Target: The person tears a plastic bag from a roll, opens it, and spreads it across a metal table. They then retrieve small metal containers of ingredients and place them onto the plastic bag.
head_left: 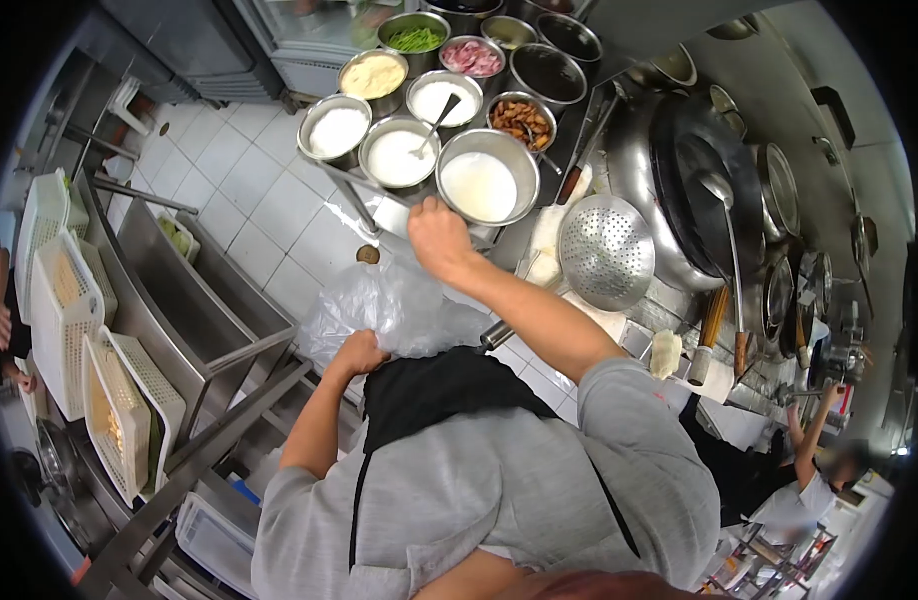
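Observation:
My left hand [361, 354] is closed on the edge of a clear plastic bag [364, 300], which hangs crumpled in front of the black apron [444, 395]. My right hand [439, 236] is closed in a fist at the front edge of the steel counter, just below a steel pot of white liquid [487, 188]. What its fingers hold, if anything, is hidden. Left of that pot is a container of white contents [400, 153] with a black-handled spoon [441, 122] in it.
Several metal containers, one with greens [417, 38], fill the counter. A perforated ladle [607, 252] lies beside a wok [704, 180] at the right. White baskets [69, 300] and a steel sink [194, 285] stand at the left. Another person [794, 470] works at the lower right.

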`<state>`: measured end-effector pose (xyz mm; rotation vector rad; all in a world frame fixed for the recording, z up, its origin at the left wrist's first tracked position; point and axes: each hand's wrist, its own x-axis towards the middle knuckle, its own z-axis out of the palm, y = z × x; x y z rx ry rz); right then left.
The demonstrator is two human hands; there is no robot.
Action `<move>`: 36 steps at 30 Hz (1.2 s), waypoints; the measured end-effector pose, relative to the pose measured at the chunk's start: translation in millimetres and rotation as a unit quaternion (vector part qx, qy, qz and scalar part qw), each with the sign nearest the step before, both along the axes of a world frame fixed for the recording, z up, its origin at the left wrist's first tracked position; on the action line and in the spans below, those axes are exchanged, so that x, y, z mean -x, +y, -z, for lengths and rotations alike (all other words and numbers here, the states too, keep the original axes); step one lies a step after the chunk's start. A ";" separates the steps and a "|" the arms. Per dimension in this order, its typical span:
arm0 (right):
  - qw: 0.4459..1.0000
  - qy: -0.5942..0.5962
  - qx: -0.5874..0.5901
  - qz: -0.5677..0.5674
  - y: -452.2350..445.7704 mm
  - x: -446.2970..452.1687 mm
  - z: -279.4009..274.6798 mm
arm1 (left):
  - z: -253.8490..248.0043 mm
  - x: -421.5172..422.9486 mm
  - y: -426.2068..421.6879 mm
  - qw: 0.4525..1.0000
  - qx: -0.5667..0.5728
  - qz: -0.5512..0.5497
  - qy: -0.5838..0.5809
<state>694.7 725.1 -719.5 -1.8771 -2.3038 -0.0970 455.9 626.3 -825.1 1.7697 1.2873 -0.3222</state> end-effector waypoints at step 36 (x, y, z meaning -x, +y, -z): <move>0.684 0.576 0.082 0.439 47.5 -198.8 -14.8 | -33.0 18.5 77.8 0.994 0.078 0.040 -0.063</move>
